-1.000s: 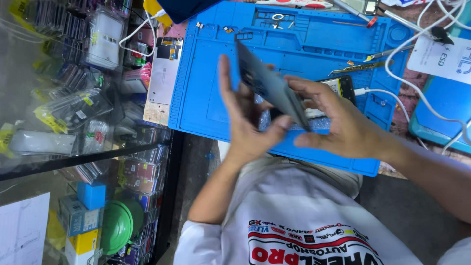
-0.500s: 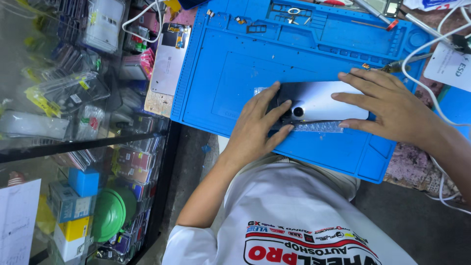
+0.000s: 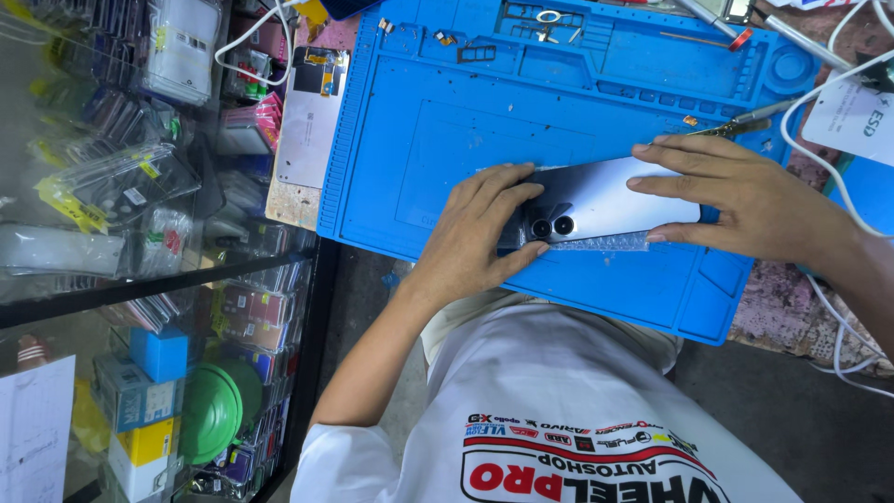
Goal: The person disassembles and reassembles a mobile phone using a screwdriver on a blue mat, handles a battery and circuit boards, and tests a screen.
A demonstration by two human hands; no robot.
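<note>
A silver phone (image 3: 610, 200) lies back up on the blue silicone work mat (image 3: 438, 140), its two round camera lenses facing me. My left hand (image 3: 470, 237) grips the camera end, fingers over the top edge and thumb under the lower edge. My right hand (image 3: 745, 200) holds the other end, with the fingers laid flat across the back and the thumb along the lower edge. A strip of clear bubbled film (image 3: 601, 244) shows along the phone's lower side.
Another phone body (image 3: 307, 112) rests at the mat's left edge. Tweezers (image 3: 745, 119) and small parts lie in the mat's upper trays. White cables (image 3: 838, 102) run at the right. A glass cabinet (image 3: 121, 205) full of packaged accessories stands at left.
One second ago both hands held the phone up, tilted above the mat. It now lies flat on the mat and both hands rest on it.
</note>
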